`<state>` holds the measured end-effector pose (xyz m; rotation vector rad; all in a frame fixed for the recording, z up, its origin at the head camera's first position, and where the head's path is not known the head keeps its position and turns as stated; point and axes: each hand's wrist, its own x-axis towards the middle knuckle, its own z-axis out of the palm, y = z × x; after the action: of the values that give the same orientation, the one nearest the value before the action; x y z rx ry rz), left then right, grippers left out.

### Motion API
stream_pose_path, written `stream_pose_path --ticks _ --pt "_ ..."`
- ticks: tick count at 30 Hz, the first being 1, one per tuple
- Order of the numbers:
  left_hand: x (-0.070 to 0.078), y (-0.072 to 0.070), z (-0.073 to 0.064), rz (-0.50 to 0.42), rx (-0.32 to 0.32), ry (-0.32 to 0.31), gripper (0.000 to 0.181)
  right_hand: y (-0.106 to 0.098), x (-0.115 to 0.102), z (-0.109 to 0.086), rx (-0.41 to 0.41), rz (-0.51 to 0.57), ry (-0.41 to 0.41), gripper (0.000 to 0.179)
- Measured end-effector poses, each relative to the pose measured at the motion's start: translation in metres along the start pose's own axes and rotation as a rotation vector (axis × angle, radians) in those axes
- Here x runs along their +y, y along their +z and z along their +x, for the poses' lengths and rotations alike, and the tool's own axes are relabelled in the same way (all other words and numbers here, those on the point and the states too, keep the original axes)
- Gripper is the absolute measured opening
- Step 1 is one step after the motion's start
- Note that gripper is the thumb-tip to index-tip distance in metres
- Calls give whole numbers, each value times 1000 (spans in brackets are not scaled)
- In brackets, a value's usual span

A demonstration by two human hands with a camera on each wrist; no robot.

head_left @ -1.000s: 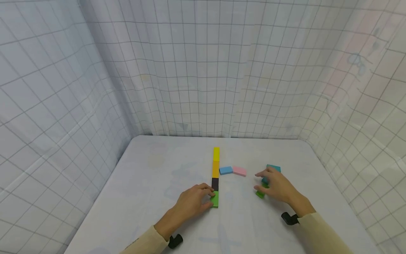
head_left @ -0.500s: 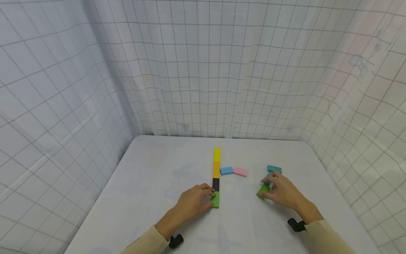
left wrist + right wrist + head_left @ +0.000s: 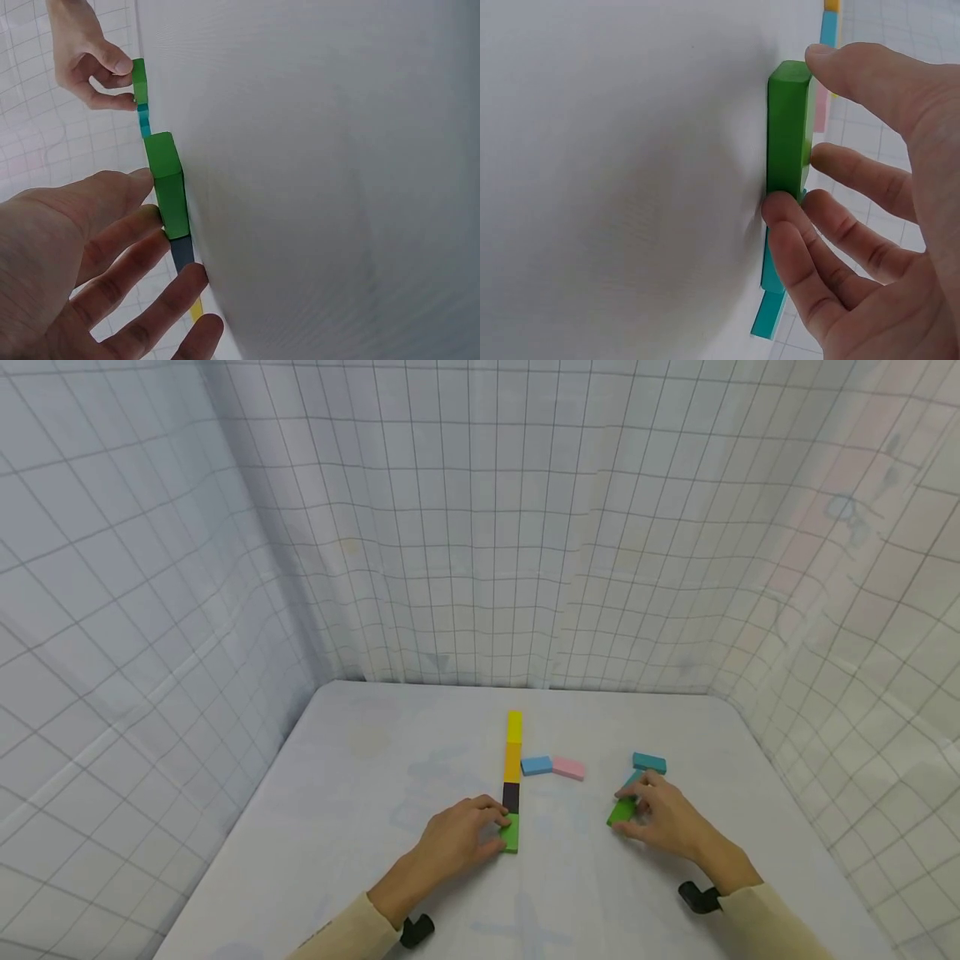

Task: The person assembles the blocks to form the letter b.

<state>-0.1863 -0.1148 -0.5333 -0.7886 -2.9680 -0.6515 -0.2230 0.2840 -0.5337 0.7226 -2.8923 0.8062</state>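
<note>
In the head view my left hand [image 3: 459,837] holds a green block [image 3: 510,833], thumb at its near end and fingers towards its far end. That block is the nearest in a straight line with a black block [image 3: 511,797], an orange block [image 3: 512,762] and a yellow block [image 3: 514,727]. To the right, my right hand [image 3: 667,818] grips another green block [image 3: 787,131] lying at a slant, its thumb near one end and fingertips along the other. A teal-blue block [image 3: 772,262] touches the far end of that block, partly hidden by fingers.
A blue block [image 3: 537,766] juts right from the orange one, and a pink block [image 3: 568,768] adjoins it. Behind my right hand lies a teal block [image 3: 649,762]. White gridded curtains [image 3: 480,552] enclose the white tabletop [image 3: 375,760] at the back and sides.
My right hand has shifted slightly right and nearer, its thumb and fingers settling on the slanted green block, which shows more plainly now. The left hand has stayed in place.
</note>
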Motion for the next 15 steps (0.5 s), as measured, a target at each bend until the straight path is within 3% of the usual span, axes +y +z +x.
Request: stream_pose_path --ticks 15 --pt "3 -1 -1 -5 4 -6 28 3 -5 3 -69 -12 10 50"
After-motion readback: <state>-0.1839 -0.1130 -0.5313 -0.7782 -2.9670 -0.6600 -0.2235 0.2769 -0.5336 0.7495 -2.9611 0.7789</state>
